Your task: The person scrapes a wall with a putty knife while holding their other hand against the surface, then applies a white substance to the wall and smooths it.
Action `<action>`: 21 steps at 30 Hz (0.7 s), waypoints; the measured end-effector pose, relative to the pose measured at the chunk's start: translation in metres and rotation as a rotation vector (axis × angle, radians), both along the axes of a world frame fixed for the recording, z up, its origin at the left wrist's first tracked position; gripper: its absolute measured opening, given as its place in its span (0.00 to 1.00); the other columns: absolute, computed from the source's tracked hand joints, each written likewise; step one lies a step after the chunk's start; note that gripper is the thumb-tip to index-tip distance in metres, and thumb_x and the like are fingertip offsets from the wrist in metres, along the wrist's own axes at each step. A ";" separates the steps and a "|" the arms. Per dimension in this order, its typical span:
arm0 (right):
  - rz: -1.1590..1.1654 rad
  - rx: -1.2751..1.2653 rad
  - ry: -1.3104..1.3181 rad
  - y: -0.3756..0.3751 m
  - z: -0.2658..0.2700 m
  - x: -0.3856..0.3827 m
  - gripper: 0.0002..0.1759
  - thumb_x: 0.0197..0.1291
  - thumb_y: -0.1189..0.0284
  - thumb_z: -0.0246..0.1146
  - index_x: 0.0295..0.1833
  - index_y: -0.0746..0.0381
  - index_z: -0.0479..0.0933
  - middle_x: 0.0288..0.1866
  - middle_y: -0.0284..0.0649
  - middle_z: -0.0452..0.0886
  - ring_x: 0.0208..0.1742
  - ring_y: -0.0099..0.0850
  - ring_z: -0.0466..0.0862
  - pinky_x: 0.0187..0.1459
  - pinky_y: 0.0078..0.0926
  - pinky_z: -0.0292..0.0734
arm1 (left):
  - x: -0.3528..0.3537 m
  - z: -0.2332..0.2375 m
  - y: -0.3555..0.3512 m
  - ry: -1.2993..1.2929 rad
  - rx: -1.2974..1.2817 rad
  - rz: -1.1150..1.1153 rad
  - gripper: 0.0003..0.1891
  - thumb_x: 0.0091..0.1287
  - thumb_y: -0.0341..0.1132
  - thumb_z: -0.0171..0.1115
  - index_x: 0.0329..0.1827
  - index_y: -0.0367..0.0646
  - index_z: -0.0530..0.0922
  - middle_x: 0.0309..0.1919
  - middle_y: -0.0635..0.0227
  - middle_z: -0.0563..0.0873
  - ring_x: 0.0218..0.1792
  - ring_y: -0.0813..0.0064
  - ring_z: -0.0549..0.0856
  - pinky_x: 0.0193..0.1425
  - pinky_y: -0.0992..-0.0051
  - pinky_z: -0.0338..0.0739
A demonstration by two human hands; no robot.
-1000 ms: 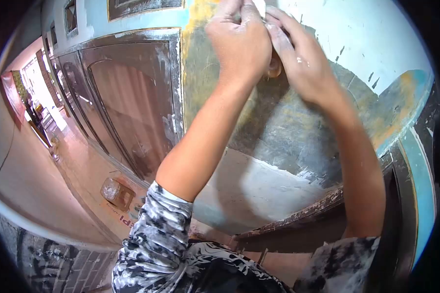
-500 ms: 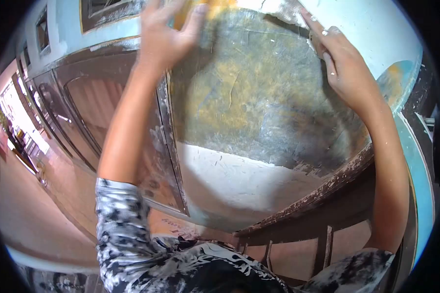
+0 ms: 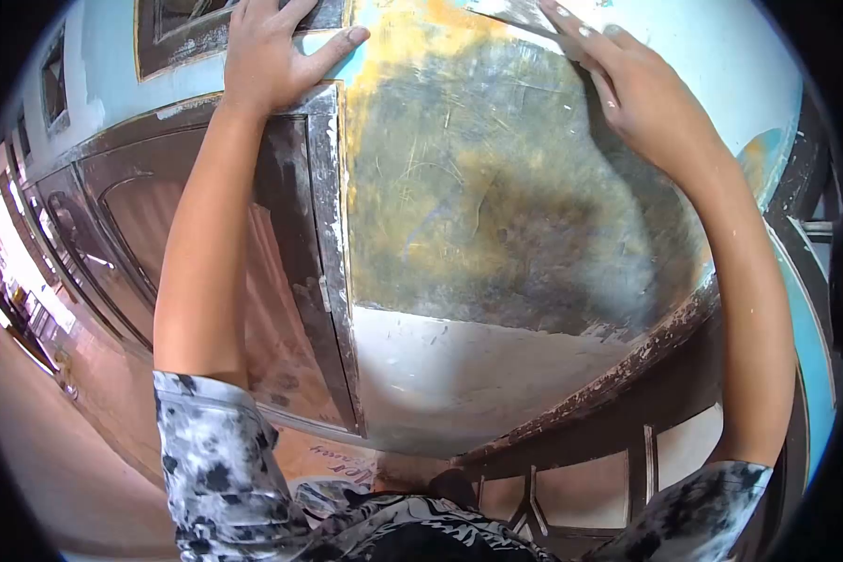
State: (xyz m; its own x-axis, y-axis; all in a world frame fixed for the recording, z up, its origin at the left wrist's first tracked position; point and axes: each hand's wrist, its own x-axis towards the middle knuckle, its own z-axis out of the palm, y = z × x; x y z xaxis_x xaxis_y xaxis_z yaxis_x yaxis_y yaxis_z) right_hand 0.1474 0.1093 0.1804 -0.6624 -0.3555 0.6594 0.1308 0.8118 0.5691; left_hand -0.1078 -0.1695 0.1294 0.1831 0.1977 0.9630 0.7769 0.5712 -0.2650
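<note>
My right hand grips a flat, wide putty knife at the top of the view, index finger stretched along it and white smears on the fingers. Its blade lies at the upper part of a wall patch mottled grey-green and yellow; whether the edge touches is hard to tell. My left hand is open, thumb out and fingers spread, at the top corner of the dark door frame. Its fingertips run out of view at the top.
Left of the patch stands a brown panelled door with a worn frame. A white wall strip lies below the patch. Dark wooden trim with chipped paint slants across the lower right. A bright opening shows at far left.
My left hand has moved left, off the patch's upper edge to the door frame. The putty knife has shifted left with my right hand, and less white material shows around it. The camera view has shifted.
</note>
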 end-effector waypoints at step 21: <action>-0.191 -0.107 0.027 -0.072 0.045 -0.029 0.28 0.72 0.71 0.51 0.76 0.62 0.68 0.47 0.66 0.85 0.47 0.60 0.86 0.50 0.54 0.81 | -0.017 0.001 0.006 0.195 0.066 -0.067 0.36 0.65 0.57 0.72 0.75 0.56 0.79 0.75 0.57 0.73 0.72 0.51 0.75 0.74 0.53 0.68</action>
State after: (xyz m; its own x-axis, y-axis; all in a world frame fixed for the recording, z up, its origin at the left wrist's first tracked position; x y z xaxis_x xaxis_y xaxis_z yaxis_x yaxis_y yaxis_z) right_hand 0.1180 0.0373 0.2255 -0.6926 -0.1518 0.7052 0.3025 0.8264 0.4750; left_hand -0.1247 -0.1631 0.1304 0.3782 0.1166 0.9184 0.7512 0.5410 -0.3781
